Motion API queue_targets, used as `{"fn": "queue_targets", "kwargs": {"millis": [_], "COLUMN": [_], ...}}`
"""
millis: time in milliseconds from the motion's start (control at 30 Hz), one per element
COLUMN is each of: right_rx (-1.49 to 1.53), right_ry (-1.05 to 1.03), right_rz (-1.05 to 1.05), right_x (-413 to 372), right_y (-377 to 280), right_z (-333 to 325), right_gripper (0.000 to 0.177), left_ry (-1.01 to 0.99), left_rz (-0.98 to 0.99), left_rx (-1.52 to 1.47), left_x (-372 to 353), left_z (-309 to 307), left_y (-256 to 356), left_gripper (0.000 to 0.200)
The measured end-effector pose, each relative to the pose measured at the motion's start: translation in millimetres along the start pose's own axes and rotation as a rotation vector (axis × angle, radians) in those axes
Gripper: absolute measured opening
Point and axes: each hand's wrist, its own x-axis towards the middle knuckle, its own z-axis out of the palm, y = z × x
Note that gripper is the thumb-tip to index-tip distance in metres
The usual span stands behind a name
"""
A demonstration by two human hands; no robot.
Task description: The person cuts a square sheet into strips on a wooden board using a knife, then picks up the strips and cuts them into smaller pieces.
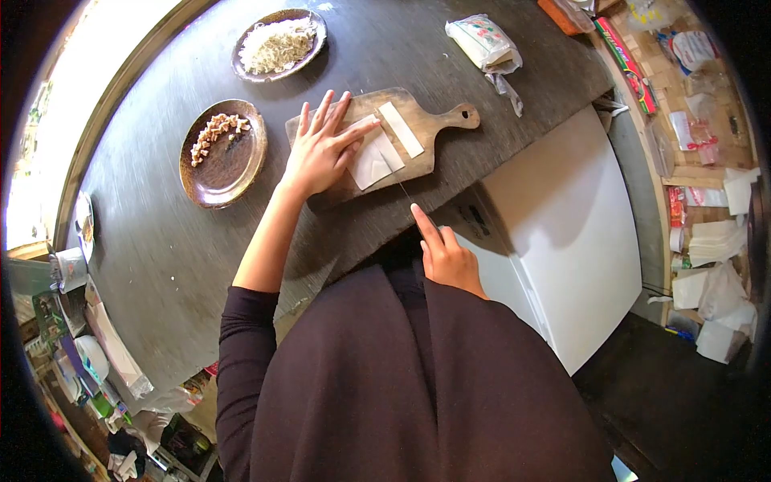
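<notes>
My left hand (320, 154) lies flat with spread fingers, pressing on thin white rectangular sheets (371, 167) that look like pastry wrappers. These rest on a wooden cutting board (426, 122) with a short holed handle. A cut white strip (401, 128) lies apart, to the right of the sheets. My right hand (450, 257) is closed around a knife (404, 186), its index finger stretched along the top. The thin blade reaches onto the sheets near their right side; the knife's handle is hidden in my hand.
On the dark table (152, 273), a brown plate (210, 193) holds small diced pieces. Farther back, another plate (241, 71) carries pale shreds. A plastic-wrapped packet (486, 44) stands at back right. A white appliance (574, 233) is below the table edge, right of me.
</notes>
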Motion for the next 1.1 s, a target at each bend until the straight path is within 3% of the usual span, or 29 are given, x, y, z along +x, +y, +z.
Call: {"fn": "queue_targets", "kwargs": {"millis": [400, 700, 900, 1100], "right_rx": [-0.023, -0.039, -0.019, 0.052], "right_ry": [0.015, -0.007, -0.021, 0.021], "right_rz": [-0.008, -0.004, -0.002, -0.052], "right_x": [-22.0, -36.4, -37.2, -19.2], "right_y": [6.2, 8.5, 11.1, 15.4], "right_z": [-5.5, -15.8, -17.7, -6.0], "right_gripper": [0.076, 0.079, 0.079, 0.077], "left_ry": [0.045, 0.156, 0.198, 0.217], "left_rz": [0.014, -0.156, -0.129, -0.148], "left_rx": [-0.048, -0.121, -0.223, -0.251], "left_x": [-0.8, -33.4, -54.5, -56.7], "left_z": [1.4, -17.6, -16.7, -16.7], "left_y": [2.1, 51.7, 66.1, 68.4], "left_gripper": [0.046, 0.056, 0.037, 0.034]}}
